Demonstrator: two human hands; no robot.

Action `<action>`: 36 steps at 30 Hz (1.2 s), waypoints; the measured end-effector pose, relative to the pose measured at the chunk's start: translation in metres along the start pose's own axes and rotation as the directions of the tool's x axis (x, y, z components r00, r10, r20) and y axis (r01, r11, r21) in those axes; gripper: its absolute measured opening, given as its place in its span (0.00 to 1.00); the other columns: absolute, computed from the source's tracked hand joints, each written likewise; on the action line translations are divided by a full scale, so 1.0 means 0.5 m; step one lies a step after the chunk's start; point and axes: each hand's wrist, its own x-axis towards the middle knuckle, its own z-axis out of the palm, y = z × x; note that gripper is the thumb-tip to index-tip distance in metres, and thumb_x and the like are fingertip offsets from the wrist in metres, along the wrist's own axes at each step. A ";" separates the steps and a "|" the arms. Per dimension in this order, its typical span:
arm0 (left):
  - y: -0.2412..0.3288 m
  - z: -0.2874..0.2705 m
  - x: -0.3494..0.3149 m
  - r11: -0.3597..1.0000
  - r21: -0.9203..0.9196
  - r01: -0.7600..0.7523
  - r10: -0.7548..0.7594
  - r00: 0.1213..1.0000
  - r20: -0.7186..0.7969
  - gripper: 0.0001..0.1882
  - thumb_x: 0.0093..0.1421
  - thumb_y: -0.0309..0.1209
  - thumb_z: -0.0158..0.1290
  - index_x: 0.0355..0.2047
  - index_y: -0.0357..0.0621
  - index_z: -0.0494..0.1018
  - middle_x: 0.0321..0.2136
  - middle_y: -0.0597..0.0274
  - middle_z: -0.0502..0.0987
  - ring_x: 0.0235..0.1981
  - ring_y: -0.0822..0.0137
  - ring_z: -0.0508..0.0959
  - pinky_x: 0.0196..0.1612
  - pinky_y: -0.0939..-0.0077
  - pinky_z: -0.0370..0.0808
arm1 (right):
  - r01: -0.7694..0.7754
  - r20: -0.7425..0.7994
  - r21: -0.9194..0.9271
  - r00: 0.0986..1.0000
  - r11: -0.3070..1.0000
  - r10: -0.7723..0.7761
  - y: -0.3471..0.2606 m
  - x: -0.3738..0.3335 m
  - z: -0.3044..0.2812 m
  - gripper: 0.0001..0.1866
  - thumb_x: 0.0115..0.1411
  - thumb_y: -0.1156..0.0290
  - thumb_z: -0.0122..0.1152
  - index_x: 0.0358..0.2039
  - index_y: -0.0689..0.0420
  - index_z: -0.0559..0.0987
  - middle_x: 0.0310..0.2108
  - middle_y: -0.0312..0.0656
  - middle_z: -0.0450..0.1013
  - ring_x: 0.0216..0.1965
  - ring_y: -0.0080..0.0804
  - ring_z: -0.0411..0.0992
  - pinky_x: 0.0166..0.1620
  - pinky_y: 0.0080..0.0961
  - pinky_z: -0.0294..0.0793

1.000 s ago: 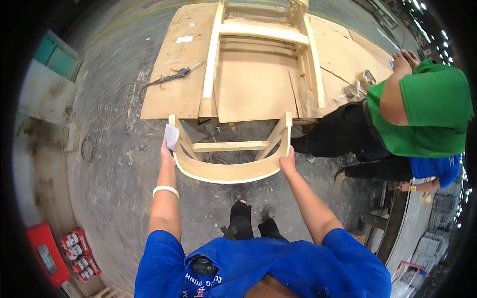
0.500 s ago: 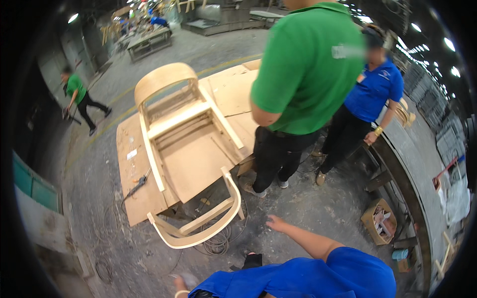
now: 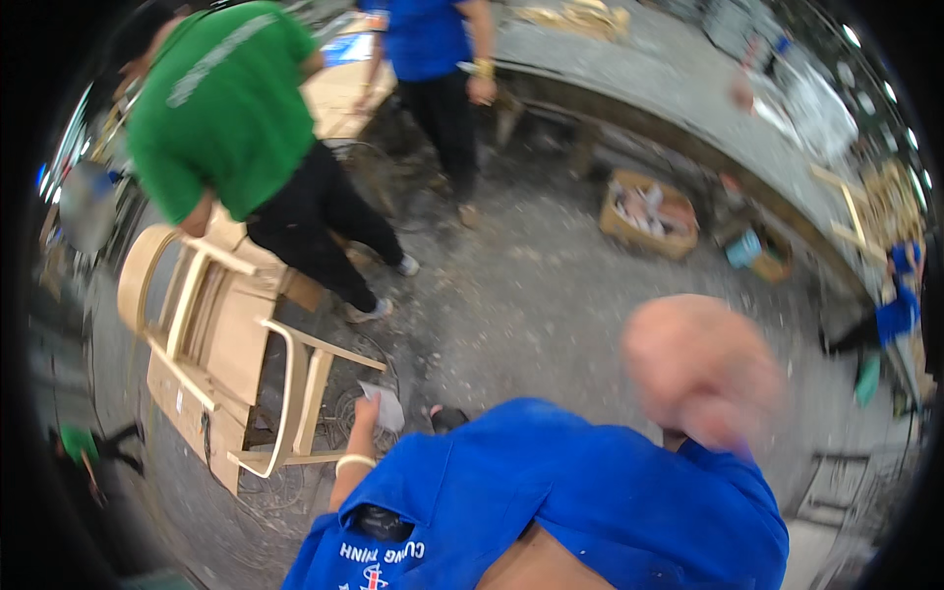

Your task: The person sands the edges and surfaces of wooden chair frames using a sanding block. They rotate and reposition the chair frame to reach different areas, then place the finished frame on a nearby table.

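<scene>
My left hand (image 3: 365, 411), with a pale band at its wrist, is low at the left, closed on a small whitish sheet (image 3: 384, 405) that could be paper or sandpaper. Just left of it stands a light wooden chair frame (image 3: 293, 383) with a curved rail. My right hand (image 3: 703, 372) is raised close to the camera on the right. Motion smears its fingers, so whether it holds anything is unclear.
Another wooden chair frame (image 3: 182, 295) rests on a brown board (image 3: 226, 344). A person in green (image 3: 231, 108) leans over it; a person in blue (image 3: 425, 44) stands beyond. A long grey workbench (image 3: 629, 88) curves behind a cardboard box (image 3: 647, 211) on the floor.
My view has swung right, so the chairs and people now lie further left. My right hand has come up close to the camera. The sheet in my left hand now shows.
</scene>
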 end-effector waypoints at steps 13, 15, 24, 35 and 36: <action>0.674 0.500 -0.030 0.761 0.431 -0.485 0.161 0.784 0.599 0.32 0.56 0.51 0.54 0.44 0.28 0.75 0.45 0.35 0.76 0.49 0.45 0.76 0.51 0.60 0.71 | 0.061 -0.305 -0.813 0.803 0.579 -0.513 -0.380 -0.417 -0.182 0.29 0.66 0.55 0.43 0.65 0.19 0.51 0.17 0.28 0.62 0.16 0.20 0.54 0.22 0.25 0.59; 0.846 0.607 -0.037 0.970 0.101 -0.221 0.116 0.786 0.607 0.31 0.57 0.48 0.55 0.46 0.28 0.74 0.44 0.42 0.77 0.47 0.52 0.77 0.50 0.61 0.71 | 0.188 -0.169 -0.886 0.721 0.424 -0.672 -0.363 -0.472 -0.217 0.31 0.66 0.51 0.43 0.67 0.22 0.47 0.17 0.28 0.63 0.16 0.21 0.55 0.22 0.26 0.60; 1.804 1.069 -0.538 0.417 -0.708 0.570 0.666 0.339 0.664 0.25 0.69 0.47 0.37 0.61 0.51 0.58 0.61 0.58 0.63 0.63 0.56 0.61 0.62 0.45 0.59 | -0.481 -0.849 0.431 0.070 0.764 0.523 0.054 -0.746 -0.606 0.22 0.62 0.65 0.55 0.54 0.60 0.70 0.34 0.35 0.71 0.35 0.22 0.69 0.40 0.21 0.70; 2.195 1.329 -1.239 0.679 -0.398 0.617 0.681 -0.326 0.656 0.28 0.67 0.54 0.39 0.61 0.56 0.57 0.60 0.64 0.64 0.60 0.59 0.64 0.56 0.54 0.62 | 0.197 -0.902 0.427 0.029 0.883 0.430 0.174 -0.966 -0.907 0.41 0.59 0.46 0.59 0.64 0.58 0.57 0.61 0.41 0.63 0.62 0.34 0.61 0.62 0.34 0.60; 2.204 1.360 -1.262 0.707 -0.410 0.577 0.664 -0.341 0.665 0.29 0.67 0.55 0.40 0.61 0.54 0.57 0.59 0.62 0.65 0.58 0.60 0.66 0.54 0.55 0.65 | 0.210 -0.899 0.427 -0.004 0.880 0.437 0.161 -0.990 -0.931 0.42 0.58 0.46 0.60 0.63 0.58 0.57 0.60 0.40 0.63 0.61 0.34 0.62 0.61 0.34 0.61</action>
